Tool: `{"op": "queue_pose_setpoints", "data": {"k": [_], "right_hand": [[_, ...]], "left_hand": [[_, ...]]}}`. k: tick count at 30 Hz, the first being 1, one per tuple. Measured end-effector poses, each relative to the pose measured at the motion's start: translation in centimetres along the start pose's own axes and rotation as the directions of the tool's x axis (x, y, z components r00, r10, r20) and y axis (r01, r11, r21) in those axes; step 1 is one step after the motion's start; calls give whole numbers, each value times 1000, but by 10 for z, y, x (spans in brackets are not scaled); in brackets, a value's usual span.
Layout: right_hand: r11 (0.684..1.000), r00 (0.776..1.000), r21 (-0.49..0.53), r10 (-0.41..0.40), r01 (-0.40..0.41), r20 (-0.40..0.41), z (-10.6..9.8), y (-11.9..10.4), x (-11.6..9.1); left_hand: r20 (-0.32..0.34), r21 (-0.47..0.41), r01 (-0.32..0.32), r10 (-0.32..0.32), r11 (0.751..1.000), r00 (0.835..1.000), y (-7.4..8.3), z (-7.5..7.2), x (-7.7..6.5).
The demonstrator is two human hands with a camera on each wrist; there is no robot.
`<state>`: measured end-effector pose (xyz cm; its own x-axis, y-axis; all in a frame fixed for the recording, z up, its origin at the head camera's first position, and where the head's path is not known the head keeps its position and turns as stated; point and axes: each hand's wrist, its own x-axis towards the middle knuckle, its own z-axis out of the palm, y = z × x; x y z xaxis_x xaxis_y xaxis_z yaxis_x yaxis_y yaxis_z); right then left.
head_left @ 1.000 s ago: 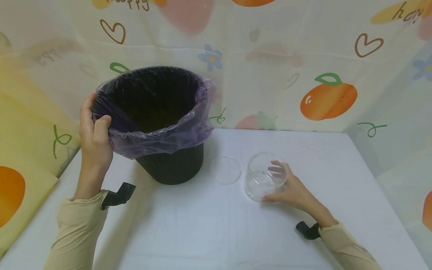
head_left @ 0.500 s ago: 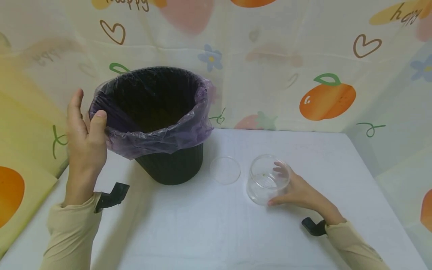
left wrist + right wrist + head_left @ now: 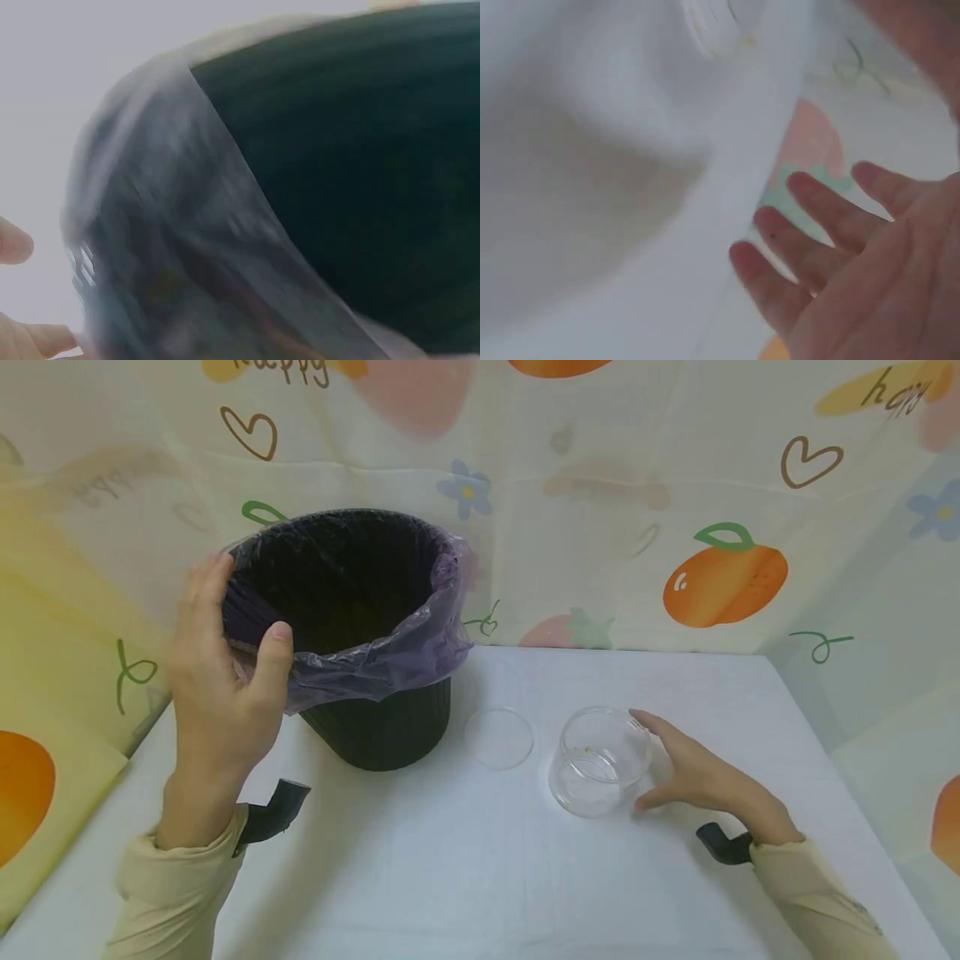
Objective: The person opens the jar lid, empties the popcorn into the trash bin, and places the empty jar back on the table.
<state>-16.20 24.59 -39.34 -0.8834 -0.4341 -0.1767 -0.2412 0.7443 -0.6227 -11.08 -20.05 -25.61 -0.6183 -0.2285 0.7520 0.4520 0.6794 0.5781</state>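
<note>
A black ribbed bin [image 3: 378, 731] lined with a purple plastic bag [image 3: 397, 652] stands at the table's back left. My left hand [image 3: 246, 603] hovers in front of its near-left rim, thumb and fingers loosely curved with nothing between them. The blurred left wrist view shows the bag [image 3: 187, 247] and bin [image 3: 360, 172] just right of my fingertips [image 3: 13, 241]. A clear glass jar [image 3: 597, 762] stands open-topped on the table. My right hand [image 3: 639, 762] lies flat beside it on the right. Its fingers [image 3: 810, 225] are spread.
A clear round lid [image 3: 499, 739] lies on the white table [image 3: 465, 877] between bin and jar. Cloth walls printed with fruit [image 3: 723, 575] enclose the table at the back and both sides.
My left hand let go of the bin's rim, then moved right and nearer to me. My right hand released the jar and slid away to its right.
</note>
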Motion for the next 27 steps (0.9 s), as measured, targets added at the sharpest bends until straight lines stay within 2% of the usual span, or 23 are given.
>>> {"op": "queue_pose_setpoints", "data": {"k": [3,6,9,13,19,27], "right_hand": [[998,1000,-59,6,-6,-9,-13,1,2],[996,999,-89,5,-8,-39,-25,2,8],[994,996,-106,-4,-6,-89,-33,2,15],[994,985,-111,-21,2,-171,-39,1,23],[995,962,-101,-48,21,-268,-40,-2,35],[990,940,-136,-70,25,-333,-41,-8,49]], "left_hand": [[33,24,-91,90,996,995,9,8,-6],[82,57,-163,158,985,984,19,17,-11],[113,71,-242,233,968,966,30,28,-14],[179,64,-331,315,941,932,41,46,-18],[314,43,-394,362,918,878,50,78,-25],[434,17,-447,396,895,809,50,128,-34]]}}
